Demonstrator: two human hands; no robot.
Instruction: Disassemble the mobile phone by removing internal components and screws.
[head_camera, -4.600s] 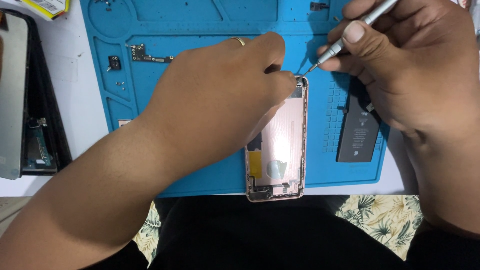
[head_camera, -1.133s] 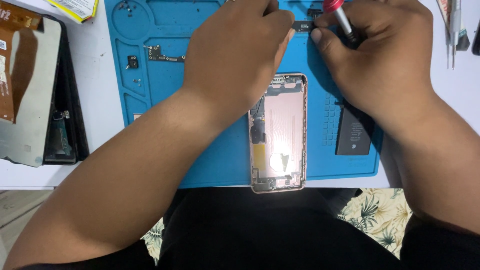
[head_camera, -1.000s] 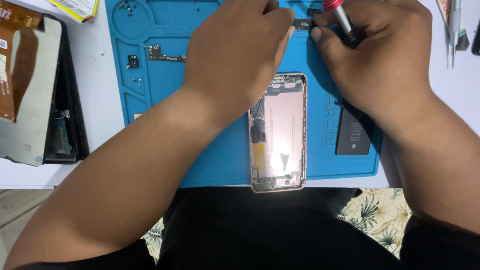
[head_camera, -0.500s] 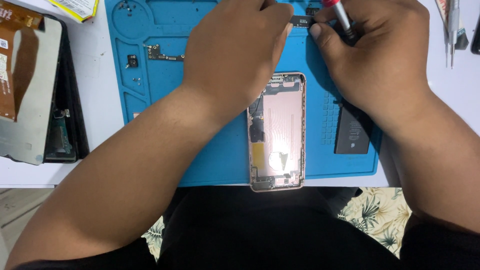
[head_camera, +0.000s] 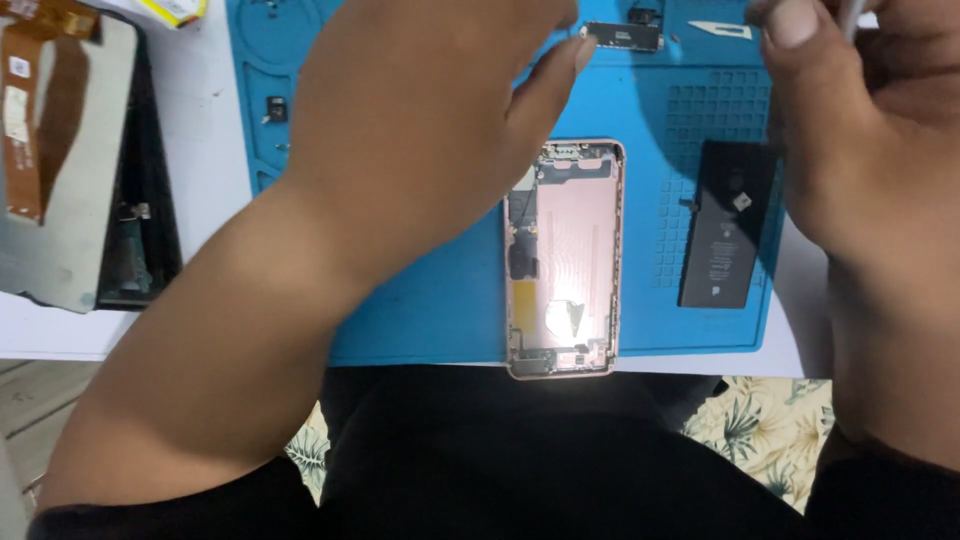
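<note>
Black battery (head_camera: 727, 236) lies on the blue mat (head_camera: 440, 320), right of centre. Detached screen assembly (head_camera: 70, 160) with orange ribbon rests far left.

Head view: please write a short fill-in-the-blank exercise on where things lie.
1. The opened pink phone housing lies on a ____ silicone work mat.
2. The flat black battery lies to the ____ of the housing.
3. The left hand hovers above the mat, holding ____.

Missing words: blue; right; nothing
</note>
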